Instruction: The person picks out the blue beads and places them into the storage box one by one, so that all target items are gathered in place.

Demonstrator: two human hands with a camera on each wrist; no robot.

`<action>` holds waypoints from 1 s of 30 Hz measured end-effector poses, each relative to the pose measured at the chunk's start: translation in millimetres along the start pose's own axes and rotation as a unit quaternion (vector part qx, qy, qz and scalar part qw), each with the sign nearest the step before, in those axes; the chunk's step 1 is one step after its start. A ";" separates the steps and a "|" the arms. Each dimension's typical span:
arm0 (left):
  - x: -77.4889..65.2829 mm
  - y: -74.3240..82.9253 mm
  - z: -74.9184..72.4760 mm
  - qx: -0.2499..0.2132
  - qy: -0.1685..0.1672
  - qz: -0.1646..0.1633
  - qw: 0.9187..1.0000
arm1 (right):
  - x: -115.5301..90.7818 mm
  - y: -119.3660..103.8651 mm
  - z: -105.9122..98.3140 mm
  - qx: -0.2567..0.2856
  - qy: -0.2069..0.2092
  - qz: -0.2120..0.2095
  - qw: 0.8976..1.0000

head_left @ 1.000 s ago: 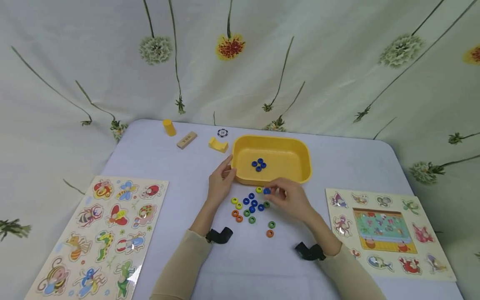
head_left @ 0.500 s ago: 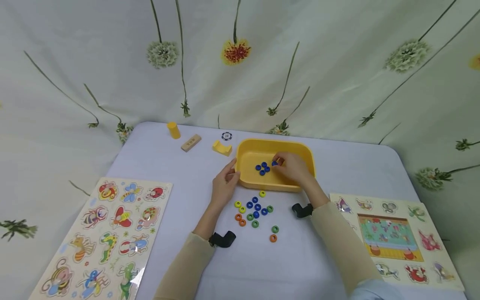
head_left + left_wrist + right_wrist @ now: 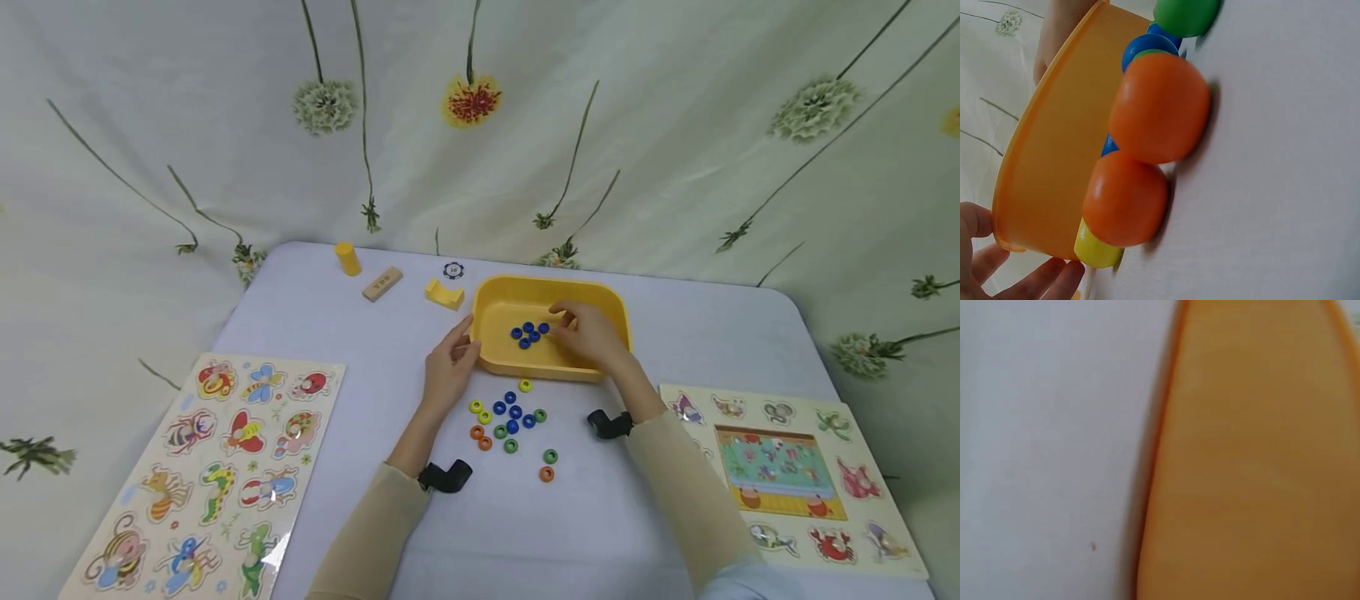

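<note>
In the head view a yellow tray stands at the middle of the table, with several blue beads lying together on its floor. My left hand touches the tray's left side. In the left wrist view its relaxed fingers rest against the tray's wall. Over the tray's right half is my right hand, its fingers slightly bent and just beside the rightmost blue bead, holding nothing. Loose blue beads, yellow beads, green beads and orange beads lie in front of the tray.
An animal puzzle board lies at the left, a sea-creature board at the right. Behind and left of the tray are a yellow cylinder, a wooden block, a yellow notched block and a round chip.
The right hand has carried a blue bead from in front of the tray into it and let it go beside the others. The left hand has stayed at the tray's side.
</note>
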State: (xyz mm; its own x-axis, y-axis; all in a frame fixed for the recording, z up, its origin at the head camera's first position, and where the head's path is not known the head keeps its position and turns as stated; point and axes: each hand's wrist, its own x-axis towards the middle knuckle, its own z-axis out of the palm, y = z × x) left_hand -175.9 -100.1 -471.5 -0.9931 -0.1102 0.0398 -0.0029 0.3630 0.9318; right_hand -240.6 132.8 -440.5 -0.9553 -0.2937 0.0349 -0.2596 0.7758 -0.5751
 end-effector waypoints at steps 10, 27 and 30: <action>3.8 -1.4 -1.8 0.003 0.000 0.001 1.000 | -64.3 -7.7 -4.5 0.098 0.166 -0.099 0.976; 2.9 -2.9 1.5 -0.001 -0.008 -0.004 1.000 | -106.5 -28.8 42.6 0.128 0.043 -0.185 0.973; 1.8 -2.2 2.0 0.003 -0.010 -0.005 1.000 | -107.9 -26.8 49.0 0.113 0.029 -0.169 0.979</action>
State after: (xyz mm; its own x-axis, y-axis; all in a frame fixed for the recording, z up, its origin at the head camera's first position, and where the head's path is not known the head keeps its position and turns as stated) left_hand -178.0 -99.2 -474.2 -0.9952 -0.0951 0.0234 -0.0132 0.3670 0.9301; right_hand -123.6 116.3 -469.0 -0.8279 -0.4759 0.2969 -0.5308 0.4935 -0.6890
